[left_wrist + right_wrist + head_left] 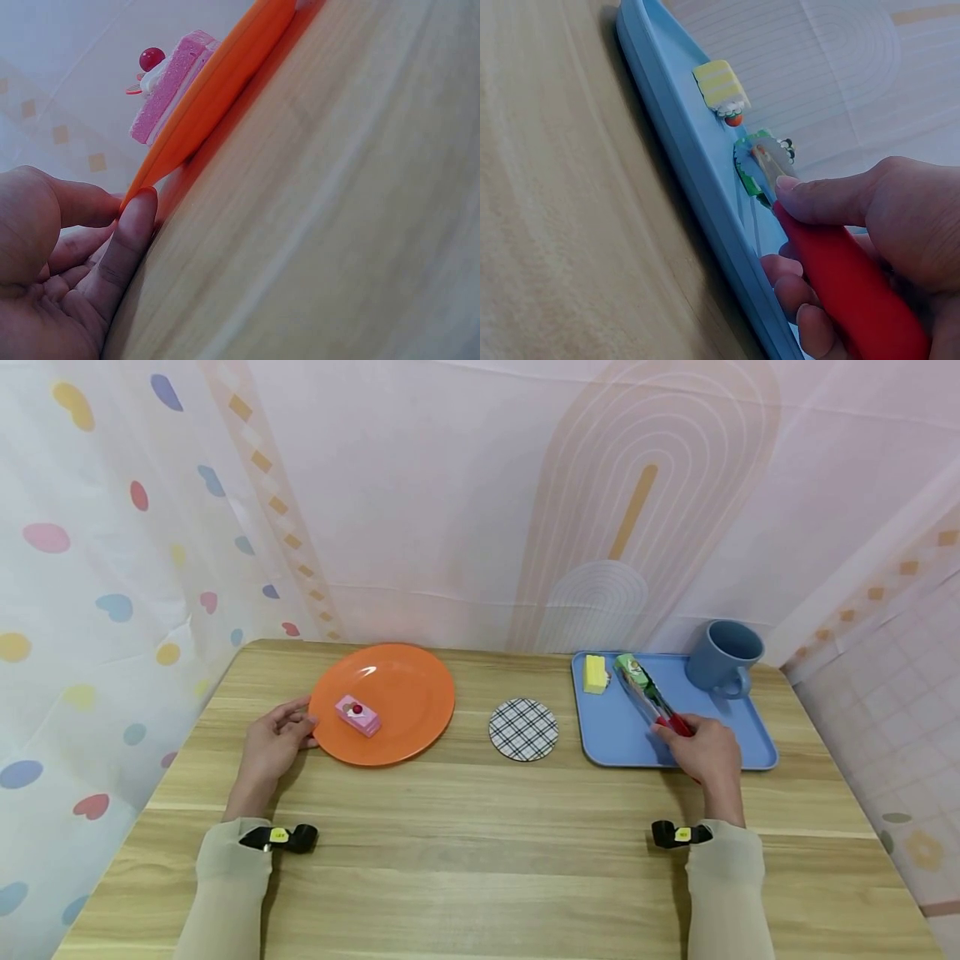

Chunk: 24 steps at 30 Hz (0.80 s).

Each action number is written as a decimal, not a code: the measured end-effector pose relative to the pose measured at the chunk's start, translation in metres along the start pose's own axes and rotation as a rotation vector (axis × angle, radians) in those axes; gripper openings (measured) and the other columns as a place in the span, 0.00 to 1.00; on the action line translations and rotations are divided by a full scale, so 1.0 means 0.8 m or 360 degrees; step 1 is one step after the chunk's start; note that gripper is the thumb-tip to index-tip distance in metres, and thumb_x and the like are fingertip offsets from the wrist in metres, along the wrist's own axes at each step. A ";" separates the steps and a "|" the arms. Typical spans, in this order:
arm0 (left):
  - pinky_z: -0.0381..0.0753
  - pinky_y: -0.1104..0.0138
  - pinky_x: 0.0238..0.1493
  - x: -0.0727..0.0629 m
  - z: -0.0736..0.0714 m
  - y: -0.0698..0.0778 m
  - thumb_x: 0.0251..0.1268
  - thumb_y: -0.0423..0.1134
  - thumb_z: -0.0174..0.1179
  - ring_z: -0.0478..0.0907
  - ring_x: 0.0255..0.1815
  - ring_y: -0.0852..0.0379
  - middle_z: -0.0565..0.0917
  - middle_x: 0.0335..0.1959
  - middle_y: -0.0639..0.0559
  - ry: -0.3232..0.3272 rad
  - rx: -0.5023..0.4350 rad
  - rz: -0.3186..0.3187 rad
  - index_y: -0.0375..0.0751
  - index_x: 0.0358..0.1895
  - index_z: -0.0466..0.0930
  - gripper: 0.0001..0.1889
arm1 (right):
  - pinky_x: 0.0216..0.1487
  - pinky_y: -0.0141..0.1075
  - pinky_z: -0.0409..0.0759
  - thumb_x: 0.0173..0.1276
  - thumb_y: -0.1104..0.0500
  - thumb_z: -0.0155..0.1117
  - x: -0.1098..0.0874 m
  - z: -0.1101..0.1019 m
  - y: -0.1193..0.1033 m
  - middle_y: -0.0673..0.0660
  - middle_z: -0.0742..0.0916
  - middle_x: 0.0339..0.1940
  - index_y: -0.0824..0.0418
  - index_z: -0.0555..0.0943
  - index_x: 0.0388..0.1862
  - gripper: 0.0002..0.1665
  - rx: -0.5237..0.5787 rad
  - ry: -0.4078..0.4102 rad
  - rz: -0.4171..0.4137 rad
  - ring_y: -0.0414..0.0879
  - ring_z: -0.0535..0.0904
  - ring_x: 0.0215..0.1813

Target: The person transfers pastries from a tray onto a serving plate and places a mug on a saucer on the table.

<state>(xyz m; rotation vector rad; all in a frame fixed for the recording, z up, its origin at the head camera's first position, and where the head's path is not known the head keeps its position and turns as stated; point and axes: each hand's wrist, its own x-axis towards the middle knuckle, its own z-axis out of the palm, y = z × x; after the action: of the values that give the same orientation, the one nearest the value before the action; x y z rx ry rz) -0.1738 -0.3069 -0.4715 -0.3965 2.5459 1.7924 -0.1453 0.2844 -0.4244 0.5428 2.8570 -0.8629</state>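
Sleeves (225, 893) nearest. Left hand (273, 743) pinches left-side plate (416, 702) by its rim, likely steadying it; right hand (708, 752) grips tongs (840, 281), probably for reach, tips at green cake (628, 667), far on right-side tray (618, 735).

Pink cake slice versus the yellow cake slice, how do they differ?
The pink cake slice sits on the orange plate; the yellow cake slice is on the blue tray. The pink cake slice stands decorated side up; the yellow cake slice lies with its decorated side facing sideways. Both are visibly layered.
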 end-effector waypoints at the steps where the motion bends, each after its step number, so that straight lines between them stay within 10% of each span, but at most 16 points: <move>1: 0.89 0.75 0.40 0.000 0.000 0.000 0.79 0.38 0.56 0.81 0.34 0.72 0.79 0.43 0.58 0.0002 0.0005 -0.0003 0.37 0.75 0.68 0.26 | 0.40 0.40 0.71 0.71 0.36 0.63 0.000 0.000 0.000 0.72 0.80 0.61 0.67 0.74 0.71 0.44 0.0000 -0.0002 0.0007 0.63 0.72 0.53; 24: 0.89 0.75 0.39 0.000 -0.001 0.000 0.79 0.38 0.56 0.82 0.34 0.71 0.79 0.42 0.59 -0.0003 -0.0019 -0.0012 0.37 0.75 0.68 0.26 | 0.39 0.38 0.69 0.72 0.38 0.65 -0.005 -0.005 -0.010 0.70 0.81 0.61 0.65 0.76 0.71 0.40 0.0118 0.0070 -0.0014 0.61 0.72 0.54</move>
<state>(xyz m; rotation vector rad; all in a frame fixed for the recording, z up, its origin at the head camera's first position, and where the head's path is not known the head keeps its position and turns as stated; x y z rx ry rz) -0.1739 -0.3076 -0.4716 -0.4040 2.5300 1.8051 -0.1443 0.2787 -0.4162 0.5645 2.8784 -0.9740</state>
